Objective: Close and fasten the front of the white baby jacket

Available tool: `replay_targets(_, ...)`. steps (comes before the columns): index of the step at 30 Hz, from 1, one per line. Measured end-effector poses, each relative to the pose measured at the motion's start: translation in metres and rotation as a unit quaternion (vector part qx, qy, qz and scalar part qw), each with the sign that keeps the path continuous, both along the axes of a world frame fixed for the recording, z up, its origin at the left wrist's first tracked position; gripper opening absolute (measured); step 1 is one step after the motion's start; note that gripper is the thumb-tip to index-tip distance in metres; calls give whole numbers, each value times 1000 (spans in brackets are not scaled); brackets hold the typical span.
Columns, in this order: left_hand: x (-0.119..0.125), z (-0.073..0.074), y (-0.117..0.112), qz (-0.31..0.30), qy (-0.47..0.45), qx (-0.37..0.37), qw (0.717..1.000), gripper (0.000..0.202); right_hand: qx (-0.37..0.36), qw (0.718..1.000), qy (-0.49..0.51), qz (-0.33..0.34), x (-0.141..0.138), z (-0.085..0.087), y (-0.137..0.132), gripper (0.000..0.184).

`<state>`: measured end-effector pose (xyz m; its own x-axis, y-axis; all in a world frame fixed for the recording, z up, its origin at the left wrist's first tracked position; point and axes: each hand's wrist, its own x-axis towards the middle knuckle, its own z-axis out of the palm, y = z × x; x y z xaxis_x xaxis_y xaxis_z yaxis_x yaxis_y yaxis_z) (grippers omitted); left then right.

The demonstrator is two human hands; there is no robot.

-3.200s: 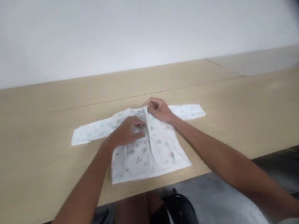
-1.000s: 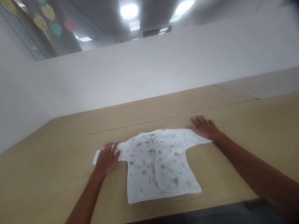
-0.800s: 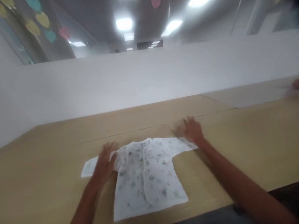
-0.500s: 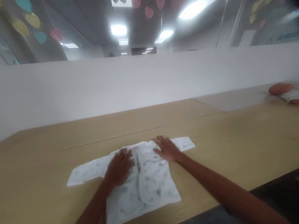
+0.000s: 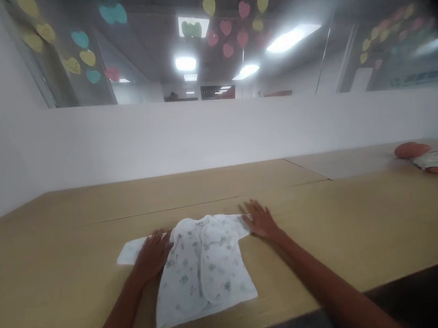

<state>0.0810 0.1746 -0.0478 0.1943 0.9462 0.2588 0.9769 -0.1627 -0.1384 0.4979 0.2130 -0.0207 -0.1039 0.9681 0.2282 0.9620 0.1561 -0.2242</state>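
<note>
Baby shirt lies flat on the worktop, near edge, slightly left of centre. White cotton-looking cloth, small green and pink print. Front panels overlap down the middle, curved edge on top. Collar points far, with a small label at the neck. Hem points near and sits at a slight tilt, its left corner closer to the worktop edge.

Left sleeve lies spread out flat to the left. Left hand sits palm down on it, fingers spread, close to the shoulder. Left grip open, nothing pinched, just flat contact with the cloth.

Right sleeve runs out to the right and looks shorter in this view. Right hand lies palm down at its end, fingers spread, and covers the cuff. Right grip open too, no hold on anything. Exact contact with the cloth is hard to tell.

Both forearms come in from the near edge, either side of the shirt.

Worktop is pale wood, with a seam running left to right beyond the shirt. Paler panel at far right. Doll in white clothes lies at the far right, well apart from the shirt. White wall behind, paper hearts above it.
</note>
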Motion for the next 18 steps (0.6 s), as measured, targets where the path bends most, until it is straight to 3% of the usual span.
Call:
replay_targets(3, 9, 3, -7, 29, 4, 4, 1000, 56, 34, 997, 32, 59, -41, -9, -2, 68)
replay_targets(5, 3, 6, -13, 47, 3, 8, 999, 56, 19, 996, 17, 82, -48, -17, 1, 69)
replay_targets(7, -13, 9, -17, 82, 6, 8, 997, 55, -11, 997, -12, 72, -33, -24, 7, 71)
replay_targets(10, -38, 8, -21, 138, 7, 18, 990, 56, -30, 999, -40, -11, 12, -29, 12, 71)
replay_targets(13, -51, 3, -21, 143, 1, 48, 989, 55, -34, 996, -47, -71, 51, -30, 12, 69)
replay_targets(18, -46, -3, -17, 120, -19, 118, 986, 53, 11, 998, -15, -65, 62, -32, 11, 63)
